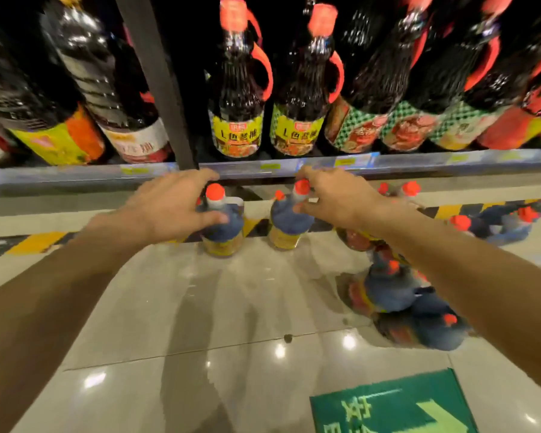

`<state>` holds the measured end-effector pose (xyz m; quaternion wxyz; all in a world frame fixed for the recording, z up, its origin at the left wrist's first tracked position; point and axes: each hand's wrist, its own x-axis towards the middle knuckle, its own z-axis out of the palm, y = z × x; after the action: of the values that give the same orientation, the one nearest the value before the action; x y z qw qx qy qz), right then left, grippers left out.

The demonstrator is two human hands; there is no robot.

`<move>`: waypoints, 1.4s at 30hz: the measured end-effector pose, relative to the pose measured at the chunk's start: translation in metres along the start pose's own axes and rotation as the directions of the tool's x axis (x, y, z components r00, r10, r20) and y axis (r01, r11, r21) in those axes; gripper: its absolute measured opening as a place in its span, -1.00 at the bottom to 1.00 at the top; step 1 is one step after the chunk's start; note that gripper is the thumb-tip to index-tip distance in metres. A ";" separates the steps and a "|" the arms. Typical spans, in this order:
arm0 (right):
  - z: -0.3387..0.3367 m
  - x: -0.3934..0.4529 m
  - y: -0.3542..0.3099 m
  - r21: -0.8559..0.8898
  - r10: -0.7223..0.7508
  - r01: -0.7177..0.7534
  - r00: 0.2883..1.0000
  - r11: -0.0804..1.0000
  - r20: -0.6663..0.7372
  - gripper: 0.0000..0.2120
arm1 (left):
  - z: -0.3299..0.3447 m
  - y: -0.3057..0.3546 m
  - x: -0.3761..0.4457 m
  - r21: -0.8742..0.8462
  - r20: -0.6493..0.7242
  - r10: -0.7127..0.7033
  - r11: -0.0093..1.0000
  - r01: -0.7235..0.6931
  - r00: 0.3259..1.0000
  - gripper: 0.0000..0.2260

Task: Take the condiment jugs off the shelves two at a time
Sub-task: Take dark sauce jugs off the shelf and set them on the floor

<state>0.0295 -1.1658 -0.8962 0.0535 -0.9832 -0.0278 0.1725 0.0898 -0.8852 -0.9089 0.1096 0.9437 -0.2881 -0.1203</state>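
Observation:
Two dark condiment jugs with red caps and yellow labels stand upright on the tiled floor, the left jug point(224, 232) and the right jug point(289, 226). My left hand point(169, 207) reaches over the left jug's neck, fingers behind the cap and thumb across its shoulder. In the same way my right hand point(334, 198) sits over the right jug's neck. Both hands look spread rather than clenched. Above them on the shelf point(263, 168) stand two matching jugs with red handles, one point(236, 89) beside the other point(303, 89).
Several more jugs stand on the floor to the right point(391, 289) and further back point(497, 223). More bottles fill the shelf left and right of a dark upright post point(156, 73). Yellow-black tape point(35, 242) runs along the floor; a green floor sign point(394, 404) lies near me.

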 end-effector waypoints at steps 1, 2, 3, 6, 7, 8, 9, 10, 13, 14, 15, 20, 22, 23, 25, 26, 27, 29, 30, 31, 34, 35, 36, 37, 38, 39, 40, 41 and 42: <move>0.006 0.002 0.000 0.018 -0.002 0.002 1.000 1.000 -0.018 -0.47 | 0.006 -0.002 0.004 -0.002 -0.017 0.020 1.000 -0.020 1.000 -0.46; 0.012 0.004 0.000 0.044 0.003 -0.001 0.999 0.999 -0.037 -0.52 | 0.011 -0.004 0.005 -0.007 -0.033 0.037 0.999 -0.038 0.999 -0.56; 0.016 0.005 -0.001 0.068 0.006 -0.002 0.998 0.998 -0.060 -0.57 | 0.013 -0.005 0.006 -0.022 -0.042 0.039 0.999 -0.040 0.998 -0.62; 0.022 0.007 -0.003 0.156 0.038 -0.025 0.996 0.987 -0.080 -0.69 | 0.019 -0.004 0.007 -0.146 -0.049 0.021 0.989 -0.028 0.999 -0.65; 0.021 0.005 -0.004 0.182 0.043 -0.028 0.996 0.983 -0.078 -0.71 | 0.020 -0.002 0.007 -0.198 -0.061 0.014 0.980 -0.025 0.998 -0.66; 0.021 0.002 -0.006 0.191 0.047 -0.032 0.996 0.981 -0.075 -0.71 | 0.020 -0.001 0.007 -0.245 -0.069 0.005 0.969 -0.022 0.998 -0.67; 0.021 -0.002 -0.008 0.182 0.048 -0.034 0.996 0.983 -0.073 -0.73 | 0.019 0.001 0.006 -0.274 -0.066 -0.003 0.962 -0.015 0.998 -0.67; 0.021 -0.006 -0.009 0.163 0.047 -0.035 0.996 0.986 -0.075 -0.74 | 0.018 0.002 0.004 -0.287 -0.062 -0.008 0.958 -0.010 0.998 -0.67; 0.026 -0.021 -0.013 0.115 0.020 -0.008 0.995 0.993 -0.102 -0.74 | 0.020 -0.002 -0.004 -0.256 -0.087 -0.013 0.967 -0.010 0.996 -0.66; 0.026 -0.026 -0.014 0.114 0.009 0.004 0.994 0.993 -0.110 -0.73 | 0.022 -0.002 -0.009 -0.250 -0.096 -0.018 0.968 -0.007 0.995 -0.66; 0.025 -0.031 -0.016 0.117 -0.003 0.017 0.993 0.993 -0.117 -0.74 | 0.024 -0.001 -0.015 -0.249 -0.096 -0.023 0.968 -0.002 0.995 -0.67; 0.035 -0.057 -0.026 0.114 -0.088 0.100 0.991 0.988 -0.102 -0.77 | 0.032 0.008 -0.045 -0.230 -0.086 0.018 0.972 -0.037 0.996 -0.67; 0.042 -0.066 -0.027 0.147 -0.107 0.121 0.990 0.982 -0.097 -0.75 | 0.032 0.013 -0.056 -0.183 -0.052 0.050 0.981 -0.059 0.997 -0.68; 0.045 -0.070 -0.028 0.170 -0.112 0.128 0.988 0.977 -0.102 -0.74 | 0.033 0.015 -0.061 -0.170 -0.041 0.063 0.983 -0.069 0.997 -0.69; 0.050 -0.076 -0.032 0.187 -0.121 0.137 0.988 0.973 -0.097 -0.72 | 0.036 0.021 -0.071 -0.178 -0.032 0.071 0.981 -0.076 0.997 -0.70; 0.053 -0.078 -0.034 0.179 -0.127 0.143 0.987 0.973 -0.098 -0.71 | 0.038 0.024 -0.075 -0.186 -0.032 0.065 0.980 -0.070 0.997 -0.71; 0.056 -0.080 -0.036 0.171 -0.132 0.149 0.986 0.974 -0.105 -0.70 | 0.039 0.026 -0.078 -0.190 -0.028 0.061 0.980 -0.065 0.998 -0.72; 0.060 -0.083 -0.039 0.177 -0.131 0.154 0.982 0.972 -0.134 -0.71 | 0.041 0.027 -0.083 -0.184 -0.015 0.070 0.980 -0.071 0.997 -0.73; 0.062 -0.084 -0.039 0.186 -0.124 0.151 0.981 0.971 -0.150 -0.72 | 0.040 0.028 -0.084 -0.180 -0.015 0.075 0.981 -0.076 0.997 -0.73; 0.064 -0.085 -0.038 0.195 -0.116 0.147 0.980 0.970 -0.161 -0.72 | 0.038 0.028 -0.085 -0.174 -0.016 0.078 0.982 -0.079 0.997 -0.73; 0.070 -0.088 -0.035 0.304 -0.094 0.149 0.978 0.941 -0.189 -0.70 | 0.036 0.030 -0.087 -0.172 0.005 0.090 0.981 -0.088 0.996 -0.74; 0.071 -0.089 -0.033 0.398 -0.073 0.145 0.979 0.906 -0.190 -0.65 | 0.037 0.030 -0.087 -0.190 0.012 0.086 0.978 -0.083 0.996 -0.74; 0.075 -0.090 -0.030 0.496 -0.041 0.126 0.983 0.859 -0.179 -0.58 | 0.039 0.029 -0.088 -0.230 0.008 0.075 0.971 -0.071 0.997 -0.74; 0.079 -0.091 -0.029 0.581 -0.007 0.102 0.987 0.807 -0.163 -0.50 | 0.043 0.027 -0.089 -0.288 -0.005 0.050 0.956 -0.050 0.999 -0.72; 0.085 -0.093 -0.026 0.653 0.034 0.067 0.989 0.755 -0.141 -0.41 | 0.049 0.025 -0.091 -0.349 -0.024 0.009 0.937 -0.016 1.000 -0.65; 0.093 -0.095 -0.023 0.715 0.078 0.034 0.989 0.699 -0.124 -0.34 | 0.056 0.022 -0.094 -0.411 -0.039 -0.053 0.911 0.032 0.998 -0.51; 0.104 -0.097 -0.021 0.767 0.118 0.003 0.988 0.641 -0.103 -0.30 | 0.065 0.019 -0.099 -0.492 -0.039 -0.133 0.865 0.097 0.990 -0.35; 0.115 -0.099 -0.019 0.817 0.144 -0.016 0.986 0.577 -0.082 -0.27 | 0.076 0.016 -0.105 -0.592 -0.016 -0.217 0.789 0.165 0.976 -0.19; 0.127 -0.101 -0.017 0.861 0.160 -0.037 0.986 0.508 -0.052 -0.27 | 0.089 0.012 -0.112 -0.690 0.025 -0.279 0.690 0.219 0.960 -0.08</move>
<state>-0.1094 -1.1440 -0.9795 0.5229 -0.8374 0.1201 0.1047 -0.0325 -0.8431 -0.9713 0.4446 0.8701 -0.0881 -0.1934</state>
